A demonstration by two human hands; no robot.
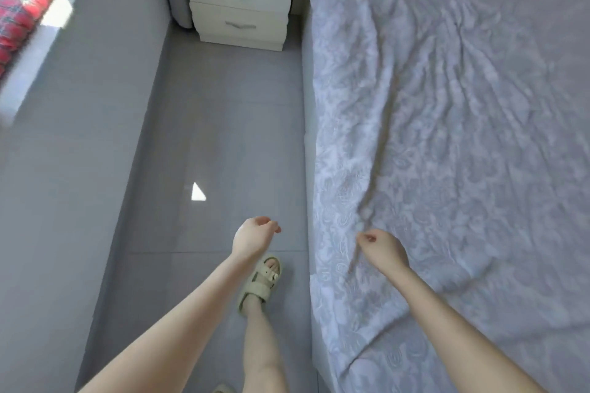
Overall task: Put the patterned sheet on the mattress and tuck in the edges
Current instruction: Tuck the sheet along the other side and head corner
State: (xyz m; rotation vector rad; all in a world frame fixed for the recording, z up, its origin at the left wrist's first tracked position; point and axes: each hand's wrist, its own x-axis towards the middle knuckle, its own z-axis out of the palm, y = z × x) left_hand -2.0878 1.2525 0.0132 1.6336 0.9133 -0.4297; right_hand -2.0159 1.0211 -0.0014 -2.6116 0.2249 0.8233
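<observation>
**Inspector:** Hands first. State?

**Assistant:** The left hand (253, 238) hangs over the floor (207, 105), fingers loosely curled, holding nothing. The right hand (381, 249) is over the near part of the patterned sheet (447, 137), fingers curled. Blur prevents me saying whether it pinches cloth.

**Inspector:** Location of the sheet?

**Assistant:** Spread over the mattress (308, 137). Its side edge lies loose and untucked, with the white flank exposed beneath. The cloth looks thin and soft, with a pale paisley print, and is heavily creased. One long raised ridge runs from the right hand toward the head end.

**Inspector:** Risks?

**Assistant:** In my judgement, tucking over that ridge would lock the wrinkle in. Pulling from a single point could drag the far side short. A sandal (261, 284) stands just beside the bed on smooth, glossy tile, so a hard lean might slip. Further off, the nightstand (239, 0), pale, square-cornered and two-drawered, sits close to the mattress and may cramp the tuck there.
</observation>
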